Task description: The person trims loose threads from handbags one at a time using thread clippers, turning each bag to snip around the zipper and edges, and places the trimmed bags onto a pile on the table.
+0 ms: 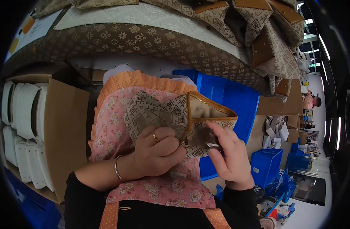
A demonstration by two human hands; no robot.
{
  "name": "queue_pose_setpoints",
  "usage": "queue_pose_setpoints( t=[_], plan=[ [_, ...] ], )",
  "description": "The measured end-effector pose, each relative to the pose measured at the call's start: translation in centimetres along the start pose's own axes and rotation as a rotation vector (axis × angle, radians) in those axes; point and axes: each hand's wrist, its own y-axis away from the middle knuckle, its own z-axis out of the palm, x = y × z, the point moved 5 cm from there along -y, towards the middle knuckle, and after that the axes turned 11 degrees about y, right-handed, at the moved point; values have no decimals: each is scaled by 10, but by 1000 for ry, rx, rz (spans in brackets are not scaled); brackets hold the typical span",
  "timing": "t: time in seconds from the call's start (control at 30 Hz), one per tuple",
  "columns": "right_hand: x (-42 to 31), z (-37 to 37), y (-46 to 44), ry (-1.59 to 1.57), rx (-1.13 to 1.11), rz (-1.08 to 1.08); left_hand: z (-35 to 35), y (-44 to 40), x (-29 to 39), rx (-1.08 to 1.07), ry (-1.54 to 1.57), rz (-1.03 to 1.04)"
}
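A patterned beige-and-brown fabric bag [154, 114] with tan trim lies over my lap, its opening facing up and to the right. My left hand [159, 150], with a ring and a bracelet, is closed on the near side of the bag. At the bag's trimmed edge, my right hand [230, 154] curls its thumb and fingers around a small shiny metal tool [212, 145]. The tool is partly hidden and blurred, so its exact kind does not show. Fabric sits directly behind the tool.
Patterned cloth [144, 42] and several similar bag pieces [274, 49] cover the table ahead. A cardboard box [70, 129] with white pieces stands left. A blue bin [241, 99] is beyond my lap; another blue crate [266, 166] stands right. A person [310, 102] is far right.
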Motion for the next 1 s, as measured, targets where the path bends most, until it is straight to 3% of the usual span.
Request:
queue_pose_setpoints(
  t=[0.17,0.37,0.7,0.8,0.87,0.97,1.0],
  plan=[
    [-10,14,-19,200,-142,-131,4,6,3,-16,14,-7],
    [-11,11,-29,276,-334,-44,10,10,3,-56,31,20],
    [-5,16,-34,276,-408,-31,14,14,0,-68,86,18],
    [-3,18,-29,272,-370,-86,13,12,0,-75,85,9],
    [7,11,-24,151,-132,-55,9,11,-1,-75,84,-1],
    [44,-3,-3,-238,308,225,1,7,-7,-9,106,-32],
    [57,2,3,-229,324,215,-3,4,-11,51,133,-53]
  ],
)
